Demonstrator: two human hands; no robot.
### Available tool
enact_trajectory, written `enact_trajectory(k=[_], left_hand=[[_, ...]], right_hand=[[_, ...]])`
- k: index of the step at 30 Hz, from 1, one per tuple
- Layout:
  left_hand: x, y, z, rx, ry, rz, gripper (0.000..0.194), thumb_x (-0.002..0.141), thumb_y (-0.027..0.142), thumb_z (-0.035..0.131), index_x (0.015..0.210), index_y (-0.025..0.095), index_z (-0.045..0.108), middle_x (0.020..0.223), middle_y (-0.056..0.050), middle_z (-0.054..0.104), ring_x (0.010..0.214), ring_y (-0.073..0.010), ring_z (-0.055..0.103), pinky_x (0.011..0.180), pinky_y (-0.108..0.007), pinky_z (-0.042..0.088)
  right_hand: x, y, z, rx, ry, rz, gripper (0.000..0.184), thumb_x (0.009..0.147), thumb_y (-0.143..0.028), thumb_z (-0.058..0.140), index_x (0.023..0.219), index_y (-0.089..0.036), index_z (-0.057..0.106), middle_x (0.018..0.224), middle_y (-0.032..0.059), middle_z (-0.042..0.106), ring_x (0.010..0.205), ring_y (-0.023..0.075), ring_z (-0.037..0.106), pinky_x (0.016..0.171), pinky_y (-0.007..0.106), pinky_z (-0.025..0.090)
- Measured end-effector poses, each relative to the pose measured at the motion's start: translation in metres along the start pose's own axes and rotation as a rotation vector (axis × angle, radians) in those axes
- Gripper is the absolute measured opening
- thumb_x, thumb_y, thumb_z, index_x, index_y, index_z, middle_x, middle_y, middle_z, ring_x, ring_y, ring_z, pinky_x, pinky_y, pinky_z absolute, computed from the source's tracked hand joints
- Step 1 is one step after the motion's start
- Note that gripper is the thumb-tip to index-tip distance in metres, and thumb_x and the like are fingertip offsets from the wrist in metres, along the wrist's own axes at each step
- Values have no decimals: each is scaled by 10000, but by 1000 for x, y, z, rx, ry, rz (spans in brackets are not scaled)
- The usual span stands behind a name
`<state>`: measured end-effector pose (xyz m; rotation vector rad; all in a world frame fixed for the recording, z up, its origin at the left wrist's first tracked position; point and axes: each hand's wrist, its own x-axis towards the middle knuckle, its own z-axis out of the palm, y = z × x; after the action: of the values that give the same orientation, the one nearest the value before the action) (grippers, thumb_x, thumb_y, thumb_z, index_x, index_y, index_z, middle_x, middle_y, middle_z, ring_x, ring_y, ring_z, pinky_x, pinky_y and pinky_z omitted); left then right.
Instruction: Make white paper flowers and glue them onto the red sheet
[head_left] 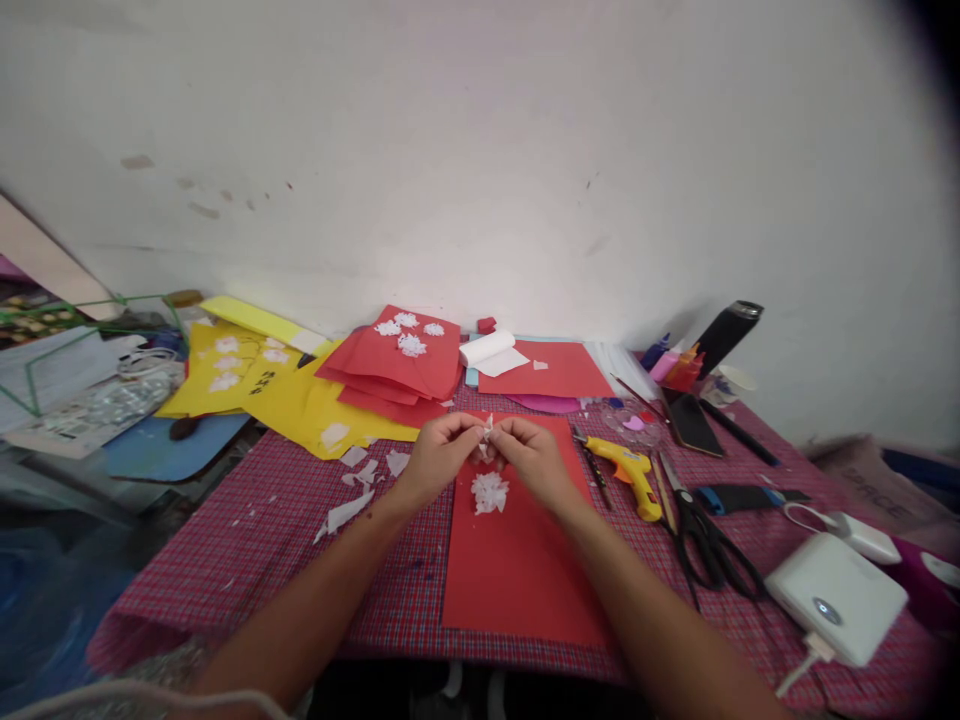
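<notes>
Pinched nearly closed, the left hand and right hand grip white paper between their fingertips.

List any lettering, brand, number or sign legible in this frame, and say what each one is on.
"PACE": on the pinkish-brown bag at the right edge; a letter before it may be hidden.
Black characters on the yellow paper at left: too small and blurred to read.
Marking on the yellow glue gun: too small to read.
No number or sign is legible.
</notes>
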<state>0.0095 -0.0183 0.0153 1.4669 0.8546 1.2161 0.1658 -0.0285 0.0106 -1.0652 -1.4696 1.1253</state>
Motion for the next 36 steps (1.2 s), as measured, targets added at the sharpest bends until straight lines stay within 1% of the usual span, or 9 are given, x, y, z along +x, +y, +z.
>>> enact_trajectory(k=[4, 10, 14, 18, 23, 27, 30, 33, 36], left_hand=[[0, -2, 0, -35, 17, -12, 179, 844, 281, 546, 749, 149, 621, 654, -15, 624, 598, -109, 546, 588, -225, 434], [2, -6, -2, -41, 89, -31, 133, 820, 257, 542, 769, 155, 610, 618, 4, 599, 575, -109, 540, 574, -223, 424], [2, -7, -5, -9, 144, -14, 136, 811, 265, 543, 751, 160, 605, 629, 14, 581, 581, -104, 531, 577, -222, 415], [3, -6, -5, -3, 176, -12, 145, 805, 278, 551, 728, 162, 594, 618, 22, 563, 575, -98, 510, 571, -217, 405], [2, -2, -4, 20, 139, -14, 135, 803, 268, 547, 740, 162, 601, 621, 21, 570, 566, -99, 506, 550, -212, 404], [1, 0, -3, 94, 135, 0, 133, 805, 264, 554, 755, 162, 623, 644, 14, 585, 587, -102, 514, 556, -205, 410], [1, 0, -2, 138, 100, 30, 149, 823, 265, 547, 759, 162, 633, 697, 2, 611, 628, -104, 529, 583, -203, 418], [0, 1, 0, 133, 57, 35, 154, 838, 270, 541, 782, 164, 638, 743, -6, 633, 653, -105, 544, 601, -204, 424], [-1, 3, 0, 104, 50, 29, 161, 842, 281, 546, 770, 163, 629, 702, -1, 624, 629, -105, 547, 598, -209, 428]], right_hand=[[1, 1, -1, 30, -1, 12, 216, 858, -328, 557, 704, -182, 604, 654, 8, 628, 538, 121, 518, 522, 244, 400], [0, -2, -2, 43, -7, 13, 169, 814, -266, 550, 676, -184, 602, 631, 6, 614, 533, 121, 508, 519, 244, 397], [-1, -3, -4, 69, -30, 37, 138, 770, -247, 556, 653, -184, 591, 598, 5, 597, 523, 127, 509, 508, 241, 398], [-1, -4, -5, 95, -60, 46, 100, 743, -222, 549, 663, -180, 592, 627, 17, 619, 526, 130, 522, 508, 244, 401], [-2, -6, -4, 144, -56, 52, 86, 768, -264, 579, 782, -184, 605, 658, 8, 622, 518, 128, 516, 512, 254, 403], [-2, -7, -1, 110, -27, 34, 186, 785, -363, 639, 818, -190, 581, 675, -7, 601, 549, 126, 516, 524, 249, 402], [-2, -4, 1, 78, -23, 3, 273, 765, -421, 686, 855, -194, 564, 721, -8, 590, 598, 125, 517, 547, 241, 404], [-1, 1, 3, 33, 19, -31, 293, 757, -437, 696, 833, -193, 553, 719, -10, 575, 611, 123, 502, 551, 233, 394], [1, 5, 2, -21, 68, -37, 261, 808, -440, 633, 762, -191, 567, 677, -5, 573, 587, 125, 487, 537, 237, 377]])
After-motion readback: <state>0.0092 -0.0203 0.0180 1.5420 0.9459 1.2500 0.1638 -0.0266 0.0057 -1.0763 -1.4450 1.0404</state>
